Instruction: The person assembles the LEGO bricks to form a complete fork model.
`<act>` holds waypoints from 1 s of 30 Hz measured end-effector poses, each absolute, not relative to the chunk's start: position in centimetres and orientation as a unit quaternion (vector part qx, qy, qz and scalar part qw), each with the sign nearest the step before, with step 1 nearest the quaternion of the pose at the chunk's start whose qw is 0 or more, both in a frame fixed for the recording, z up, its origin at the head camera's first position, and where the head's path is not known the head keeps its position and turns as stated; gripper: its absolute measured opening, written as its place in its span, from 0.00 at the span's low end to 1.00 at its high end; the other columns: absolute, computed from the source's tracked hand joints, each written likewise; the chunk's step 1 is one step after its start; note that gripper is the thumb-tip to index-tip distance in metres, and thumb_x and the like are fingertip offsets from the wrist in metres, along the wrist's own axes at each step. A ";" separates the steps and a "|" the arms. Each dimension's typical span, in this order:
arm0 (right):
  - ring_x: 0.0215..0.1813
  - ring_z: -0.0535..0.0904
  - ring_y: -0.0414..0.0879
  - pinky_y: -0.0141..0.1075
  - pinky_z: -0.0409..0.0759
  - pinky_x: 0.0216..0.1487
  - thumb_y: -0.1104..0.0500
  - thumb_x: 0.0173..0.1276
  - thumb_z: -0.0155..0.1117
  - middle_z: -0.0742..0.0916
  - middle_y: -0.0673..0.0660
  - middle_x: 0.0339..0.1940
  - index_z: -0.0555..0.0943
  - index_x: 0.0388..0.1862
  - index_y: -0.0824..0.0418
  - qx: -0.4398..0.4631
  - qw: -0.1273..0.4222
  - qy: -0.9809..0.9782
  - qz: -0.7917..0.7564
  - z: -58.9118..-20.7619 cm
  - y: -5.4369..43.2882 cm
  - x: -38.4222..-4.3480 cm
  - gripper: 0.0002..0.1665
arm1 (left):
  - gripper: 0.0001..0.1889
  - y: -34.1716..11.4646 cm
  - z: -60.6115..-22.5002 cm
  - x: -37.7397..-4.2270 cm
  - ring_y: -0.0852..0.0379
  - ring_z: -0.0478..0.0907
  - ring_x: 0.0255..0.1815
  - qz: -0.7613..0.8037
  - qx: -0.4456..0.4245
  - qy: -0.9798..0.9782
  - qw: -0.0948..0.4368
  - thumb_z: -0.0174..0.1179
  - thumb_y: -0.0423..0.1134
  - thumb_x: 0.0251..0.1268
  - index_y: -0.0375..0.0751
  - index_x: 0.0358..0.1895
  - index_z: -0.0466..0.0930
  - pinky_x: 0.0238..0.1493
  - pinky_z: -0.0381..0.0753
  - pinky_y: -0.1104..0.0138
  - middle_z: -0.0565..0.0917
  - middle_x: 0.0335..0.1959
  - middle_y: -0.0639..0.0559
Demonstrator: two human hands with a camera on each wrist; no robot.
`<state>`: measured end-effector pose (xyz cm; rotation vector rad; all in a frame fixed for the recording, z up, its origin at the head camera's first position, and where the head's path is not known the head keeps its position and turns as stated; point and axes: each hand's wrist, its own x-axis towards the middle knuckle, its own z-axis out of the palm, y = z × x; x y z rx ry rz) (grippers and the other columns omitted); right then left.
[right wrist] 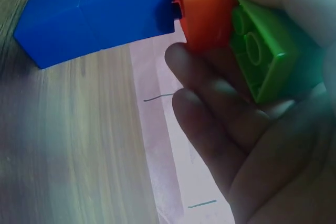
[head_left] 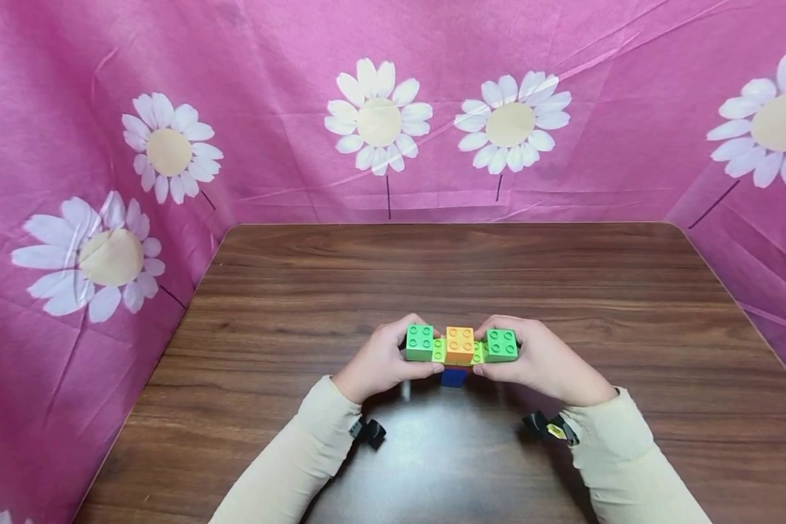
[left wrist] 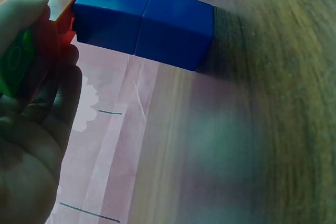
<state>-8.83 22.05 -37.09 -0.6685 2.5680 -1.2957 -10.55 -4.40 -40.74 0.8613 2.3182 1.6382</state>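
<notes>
Both hands grip a toy building-block structure, one at each end. Its base is a column of two blue bricks [left wrist: 144, 22] whose lower end meets the tabletop. Above that lies a red brick [right wrist: 205, 11], then a lime green layer [head_left: 439, 351]. An orange brick [head_left: 460, 345] tops the middle, with a green brick [head_left: 420, 343] at the left end and another green brick [head_left: 501, 345] at the right end. My left hand [head_left: 386, 356] has its thumb along the near side, fingers behind. Mirroring it, my right hand [head_left: 530, 360] holds the opposite end.
The brown wooden table [head_left: 301, 291] extends on all sides of the hands. A pink cloth [head_left: 268, 109] with white daisies hangs behind and beside it. Black wrist devices [head_left: 370, 432] are strapped over the beige sleeves [head_left: 288, 458].
</notes>
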 end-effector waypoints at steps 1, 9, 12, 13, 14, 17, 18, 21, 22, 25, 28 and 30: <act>0.36 0.80 0.41 0.33 0.81 0.38 0.56 0.56 0.81 0.87 0.47 0.36 0.82 0.44 0.52 -0.223 0.098 0.864 -0.441 -37.2 22.1 -8.8 0.19 | 0.19 -4.4 -40.8 -10.6 0.64 0.81 0.40 0.549 0.289 0.779 0.087 0.77 0.35 0.53 0.42 0.46 0.79 0.44 0.83 0.68 0.87 0.41 0.52; 0.37 0.81 0.43 0.34 0.82 0.39 0.55 0.56 0.81 0.87 0.49 0.35 0.82 0.46 0.56 -0.212 0.131 0.853 -0.460 -37.8 22.3 -9.1 0.21 | 0.20 -4.3 -41.0 -10.6 0.63 0.81 0.38 0.549 0.278 0.782 0.100 0.77 0.36 0.54 0.42 0.47 0.78 0.43 0.83 0.68 0.87 0.39 0.53; 0.37 0.81 0.45 0.34 0.82 0.39 0.54 0.56 0.81 0.87 0.50 0.35 0.80 0.46 0.56 -0.214 0.137 0.848 -0.464 -37.9 22.2 -9.3 0.22 | 0.20 -4.4 -40.8 -10.5 0.62 0.81 0.39 0.551 0.271 0.781 0.109 0.76 0.36 0.54 0.43 0.48 0.78 0.44 0.83 0.68 0.86 0.40 0.53; 0.37 0.81 0.45 0.35 0.82 0.39 0.54 0.56 0.81 0.87 0.50 0.35 0.80 0.46 0.55 -0.214 0.137 0.848 -0.466 -37.9 22.2 -9.3 0.22 | 0.20 -4.4 -40.8 -10.5 0.62 0.81 0.40 0.552 0.270 0.781 0.112 0.76 0.36 0.55 0.43 0.48 0.77 0.45 0.83 0.68 0.86 0.41 0.53; 0.36 0.81 0.45 0.35 0.82 0.38 0.54 0.56 0.81 0.87 0.50 0.35 0.80 0.46 0.55 -0.213 0.137 0.846 -0.469 -37.9 22.1 -9.3 0.22 | 0.20 -4.4 -40.7 -10.5 0.62 0.81 0.40 0.552 0.268 0.781 0.117 0.76 0.36 0.55 0.43 0.49 0.77 0.45 0.83 0.67 0.86 0.41 0.53; 0.35 0.81 0.45 0.35 0.82 0.37 0.54 0.55 0.81 0.87 0.51 0.34 0.80 0.46 0.56 -0.210 0.138 0.843 -0.476 -37.8 22.1 -9.4 0.23 | 0.20 -4.5 -40.5 -10.6 0.62 0.81 0.40 0.549 0.267 0.782 0.122 0.75 0.37 0.56 0.44 0.50 0.77 0.44 0.83 0.67 0.86 0.41 0.53; 0.35 0.81 0.45 0.35 0.82 0.37 0.55 0.55 0.81 0.87 0.51 0.33 0.80 0.46 0.56 -0.209 0.140 0.842 -0.478 -37.8 22.1 -9.4 0.23 | 0.20 -4.5 -40.4 -10.6 0.62 0.81 0.40 0.548 0.267 0.783 0.124 0.75 0.37 0.56 0.44 0.50 0.77 0.44 0.83 0.67 0.86 0.41 0.53; 0.34 0.81 0.45 0.35 0.82 0.36 0.55 0.55 0.81 0.87 0.51 0.33 0.80 0.46 0.56 -0.212 0.145 0.837 -0.483 -37.8 22.0 -9.3 0.22 | 0.21 -4.7 -40.3 -10.6 0.62 0.81 0.39 0.545 0.270 0.783 0.128 0.75 0.37 0.56 0.43 0.50 0.77 0.44 0.83 0.67 0.86 0.40 0.53; 0.34 0.81 0.44 0.35 0.82 0.36 0.55 0.55 0.81 0.87 0.50 0.33 0.80 0.46 0.56 -0.214 0.146 0.836 -0.485 -37.8 21.9 -9.3 0.22 | 0.21 -4.7 -40.2 -10.6 0.62 0.81 0.39 0.545 0.272 0.782 0.129 0.75 0.36 0.56 0.43 0.50 0.77 0.44 0.83 0.67 0.86 0.40 0.53; 0.34 0.81 0.44 0.34 0.82 0.36 0.55 0.55 0.81 0.87 0.50 0.32 0.81 0.46 0.55 -0.216 0.143 0.835 -0.485 -37.7 21.9 -9.2 0.22 | 0.21 -4.8 -40.1 -10.6 0.62 0.81 0.39 0.546 0.275 0.780 0.134 0.75 0.36 0.56 0.44 0.51 0.77 0.43 0.83 0.67 0.86 0.40 0.53; 0.34 0.81 0.43 0.34 0.82 0.37 0.54 0.55 0.81 0.87 0.49 0.32 0.81 0.45 0.55 -0.218 0.137 0.838 -0.481 -37.6 21.9 -9.2 0.22 | 0.21 -4.8 -40.1 -10.6 0.62 0.81 0.39 0.545 0.274 0.780 0.137 0.75 0.36 0.56 0.44 0.50 0.77 0.44 0.83 0.67 0.86 0.40 0.54; 0.35 0.81 0.43 0.34 0.82 0.38 0.54 0.56 0.81 0.87 0.49 0.33 0.80 0.45 0.54 -0.220 0.135 0.842 -0.474 -37.6 21.9 -9.2 0.22 | 0.20 -4.8 -40.1 -10.6 0.62 0.81 0.40 0.545 0.273 0.780 0.140 0.75 0.36 0.56 0.44 0.50 0.77 0.45 0.83 0.67 0.86 0.41 0.54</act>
